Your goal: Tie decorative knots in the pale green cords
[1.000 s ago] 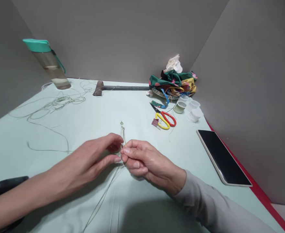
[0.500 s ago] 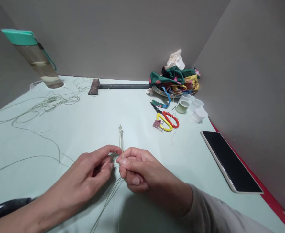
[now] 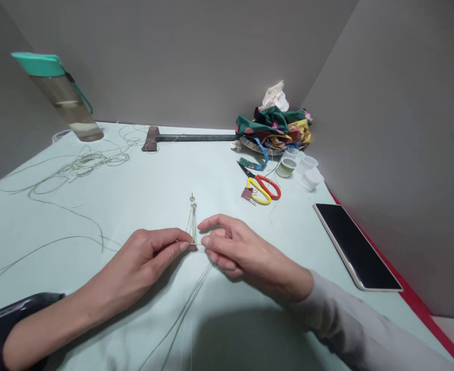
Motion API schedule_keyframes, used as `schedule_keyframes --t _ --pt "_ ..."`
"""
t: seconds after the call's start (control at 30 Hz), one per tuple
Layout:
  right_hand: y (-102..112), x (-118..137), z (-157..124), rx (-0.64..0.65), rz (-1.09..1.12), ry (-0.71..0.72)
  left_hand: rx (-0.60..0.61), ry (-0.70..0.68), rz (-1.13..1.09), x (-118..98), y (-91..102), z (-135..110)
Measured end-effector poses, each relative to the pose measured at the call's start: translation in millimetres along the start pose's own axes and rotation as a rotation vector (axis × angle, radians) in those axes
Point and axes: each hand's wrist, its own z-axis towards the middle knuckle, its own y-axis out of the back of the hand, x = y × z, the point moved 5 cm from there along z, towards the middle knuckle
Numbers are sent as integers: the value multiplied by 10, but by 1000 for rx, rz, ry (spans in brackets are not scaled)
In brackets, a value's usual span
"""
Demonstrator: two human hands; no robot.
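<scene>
Pale table [image 3: 165,190], tangled cord [image 3: 90,161], hammer [image 3: 196,138], bottle [image 3: 69,105], scissors [image 3: 261,187], spools [image 3: 286,168], phone [image 3: 357,247]

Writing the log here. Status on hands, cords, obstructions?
Left hand pinching cords. Right hand pinching too, cord spanning between. Scissors beyond right hand, touching neither hand.

Craft workspace: cord [image 3: 193,219], spools [image 3: 286,168], scissors [image 3: 254,178]

two hands [image 3: 147,257], one bottle [image 3: 66,103], one hammer [image 3: 191,138], one pair of scissors [image 3: 268,186], one dark-screened device [image 3: 356,246], at least four spools [image 3: 286,168]
</scene>
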Motion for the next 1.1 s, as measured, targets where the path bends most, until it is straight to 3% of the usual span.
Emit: schedule_keyframes --t 0.07,0.23,0.3,0.37,0.43,0.53,0.63,0.8,1.1 --pt "174 179 -105 -38 -262 60 -26 -40 26 11 25 -6" --pt "624 658 -433 -278 -903 201 -84 -164 112 -52 71 19" --pt "687 709 -482 -374 -1231 182 -108 -227 152 -111 75 19" --pt "641 670 -459 -430 -1399 168 -128 -290 195 -169 62 4" --pt "477 576 -386 -416 -1408 200 -143 -342 239 -211 34 -19" --pt "106 402 -239 -258 -1358 307 -176 -402 293 -251 -2 -45" --pt "-135 289 -98 -119 -1104 462 -202 -460 308 -285 -10 -30" --pt "-116 127 131 -22 -913 517 -225 -516 297 -324 29 24" --pt "-4 76 174 -127 -788 615 -211 -381 254 -176 61 23"
